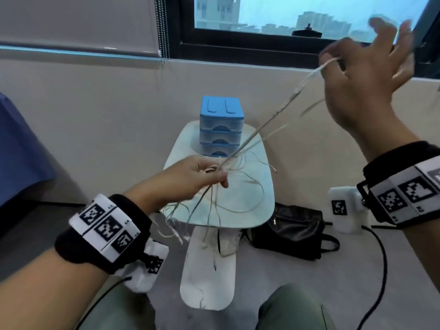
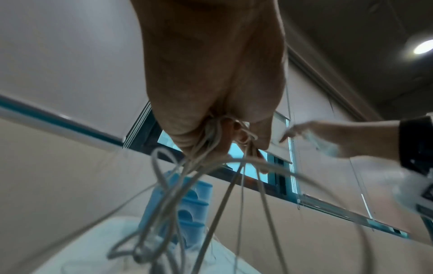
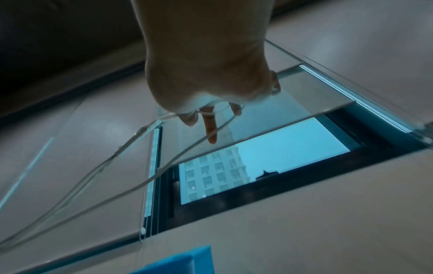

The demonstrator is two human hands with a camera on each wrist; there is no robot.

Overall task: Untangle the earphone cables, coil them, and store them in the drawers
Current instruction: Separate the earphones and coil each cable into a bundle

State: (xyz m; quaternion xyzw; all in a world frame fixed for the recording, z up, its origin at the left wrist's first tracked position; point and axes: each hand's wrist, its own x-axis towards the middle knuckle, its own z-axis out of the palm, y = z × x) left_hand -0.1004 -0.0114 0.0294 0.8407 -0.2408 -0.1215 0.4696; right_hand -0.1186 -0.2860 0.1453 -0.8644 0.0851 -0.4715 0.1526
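Note:
A tangle of thin white earphone cables (image 1: 226,186) hangs over the small white table (image 1: 257,210), with loose ends dangling past its front edge. My left hand (image 1: 213,172) grips the knot of the bundle just in front of the blue three-drawer unit (image 1: 221,120), whose drawers all look closed. High to the right, my right hand (image 1: 333,60) pinches one strand and holds it taut, the other fingers spread. In the left wrist view the cables (image 2: 178,194) spill from my left hand (image 2: 218,133). In the right wrist view the strand (image 3: 131,142) runs from my right hand (image 3: 206,113).
A black bag (image 1: 290,232) lies on the floor right of the table. The table's white foot (image 1: 207,277) reaches toward my knees. Behind the drawers is a wall with a dark-framed window (image 1: 262,46) and a bead blind cord (image 1: 163,29). Blue fabric (image 1: 19,151) is at the left.

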